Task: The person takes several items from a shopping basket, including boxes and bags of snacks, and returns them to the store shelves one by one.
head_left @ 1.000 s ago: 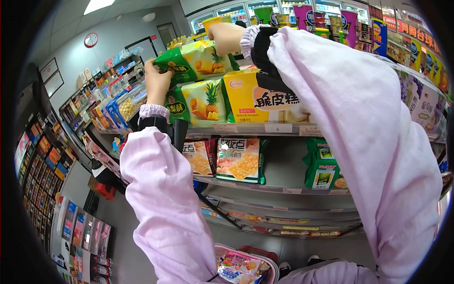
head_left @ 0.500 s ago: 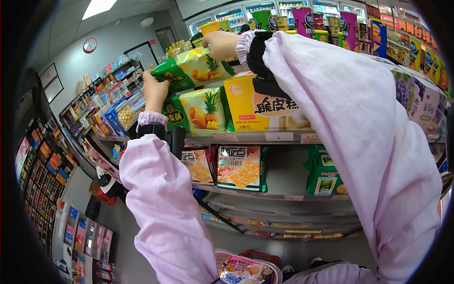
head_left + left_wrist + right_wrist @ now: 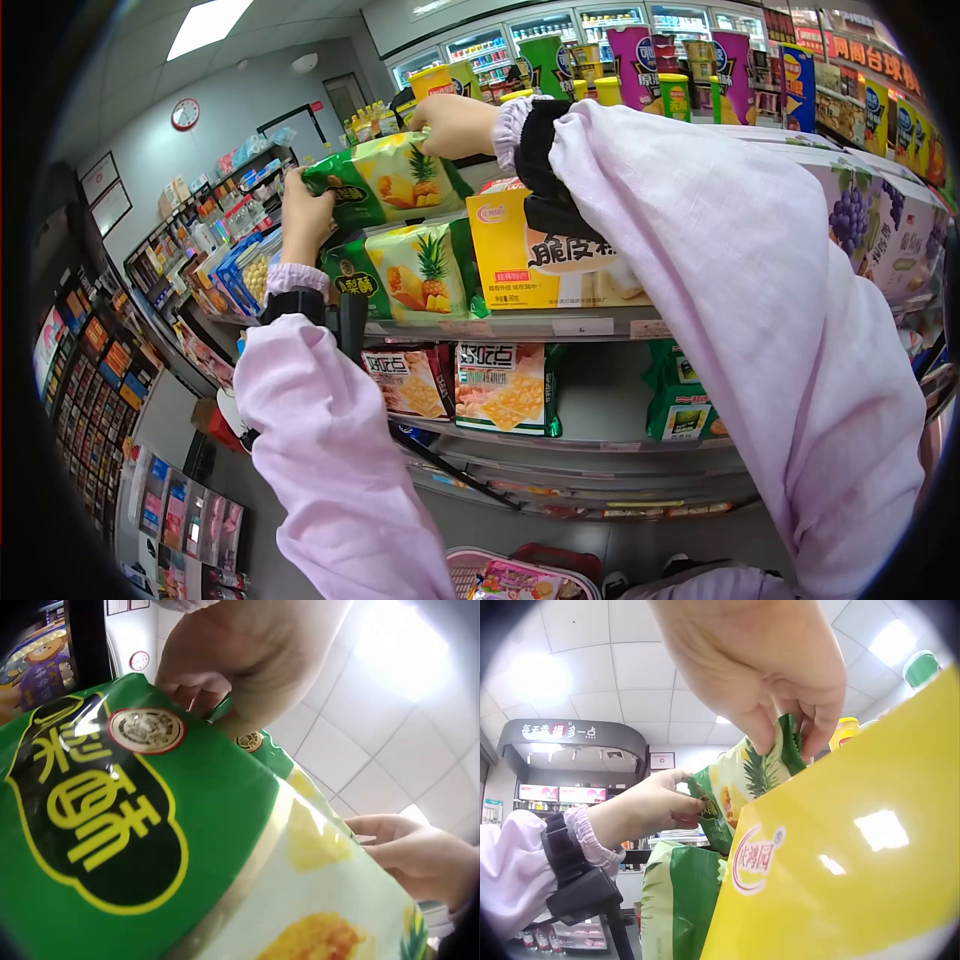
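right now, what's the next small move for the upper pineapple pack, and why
I'd probably ease the right hand down slightly to level the upper pineapple pack: the left hand grips its lower end, the right its higher one, and a matching pack sits just below.

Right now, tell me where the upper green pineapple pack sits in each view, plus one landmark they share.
Head: upper green pineapple pack, upper area, left of centre, above a matching pack.
Left wrist: the pack, close up, filling the lower left and middle.
Right wrist: the pack, near the centre, partly behind the yellow box.
Shared landmark: the left hand, gripping the pack.
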Demonstrator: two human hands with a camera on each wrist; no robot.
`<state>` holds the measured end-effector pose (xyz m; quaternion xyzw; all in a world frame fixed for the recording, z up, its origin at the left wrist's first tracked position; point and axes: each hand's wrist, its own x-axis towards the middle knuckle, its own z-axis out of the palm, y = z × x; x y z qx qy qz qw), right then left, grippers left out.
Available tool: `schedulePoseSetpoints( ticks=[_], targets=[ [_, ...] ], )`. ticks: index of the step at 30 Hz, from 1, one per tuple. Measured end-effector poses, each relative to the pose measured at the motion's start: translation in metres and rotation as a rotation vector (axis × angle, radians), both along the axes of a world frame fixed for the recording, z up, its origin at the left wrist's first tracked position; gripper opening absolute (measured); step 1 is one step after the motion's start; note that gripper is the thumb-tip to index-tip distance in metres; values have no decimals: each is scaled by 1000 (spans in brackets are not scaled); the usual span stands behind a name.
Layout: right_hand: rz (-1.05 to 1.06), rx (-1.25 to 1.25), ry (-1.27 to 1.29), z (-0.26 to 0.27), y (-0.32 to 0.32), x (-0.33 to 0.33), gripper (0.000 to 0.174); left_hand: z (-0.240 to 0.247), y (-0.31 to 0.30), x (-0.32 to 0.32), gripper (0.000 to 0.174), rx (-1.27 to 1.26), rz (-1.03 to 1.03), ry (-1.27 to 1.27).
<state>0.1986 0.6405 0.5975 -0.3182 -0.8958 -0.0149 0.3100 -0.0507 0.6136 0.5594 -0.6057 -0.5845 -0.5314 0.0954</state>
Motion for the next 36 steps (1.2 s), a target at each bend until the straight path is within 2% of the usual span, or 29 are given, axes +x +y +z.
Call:
schedulePoseSetpoints(
  ticks=[5, 7, 8, 9, 11, 13, 14, 17, 19, 22, 24, 26, 27, 29, 31, 34, 35, 36],
  targets=[
    [52, 37, 73, -2, 2, 3, 32, -1, 24, -32, 45, 116, -26, 119],
    [95, 21, 82, 1, 1, 7, 31, 5, 6, -12, 44, 140, 76, 229],
    [94, -115, 83, 4, -6, 11, 32, 8, -4, -1, 43, 149, 133, 281],
    [176, -99, 123, 1, -1, 13, 33, 10, -5, 1, 41, 89, 95, 196],
    [128, -287, 161, 1, -3, 17, 34, 5, 3, -5, 44, 198, 133, 327],
    [104, -363, 208, -1, -11, 22, 35, 2, -1, 9, 45, 109, 144, 221],
    [164, -379, 322, -6, -12, 21, 32, 1, 2, 8, 45, 74, 149, 166],
    [33, -428, 299, -4, -11, 20, 31, -8, 16, 2, 47, 95, 137, 166],
    [-66, -411, 277, -3, -11, 16, 31, -6, 18, 5, 47, -27, 134, 151],
    [-133, -384, 153, -4, -15, 11, 31, -5, 9, 17, 47, -204, 88, 174],
    [21, -143, -154, -7, 22, 16, 32, -4, 8, 19, 47, -404, 79, 205],
    [63, -351, 51, -10, 24, 13, 33, -3, 7, 20, 48, -475, 108, 312],
    [1, -517, 145, -6, 2, 10, 41, -4, 6, 20, 47, -479, 109, 345],
    [-85, -516, 177, -7, -13, 7, 34, -4, 5, 22, 46, -489, 101, 370],
    [-162, -558, 181, -8, -25, 4, 31, -5, 6, 23, 45, -382, 124, 345],
    [92, -689, 366, -8, -15, 8, 33, 0, 10, 15, 48, -262, 90, 220],
    [93, -701, 324, -4, -14, 9, 49, -1, 9, 12, 54, -127, 100, 226],
    [108, -700, 367, -4, -12, 9, 48, -3, 8, 9, 56, -85, 116, 227]
  ],
)
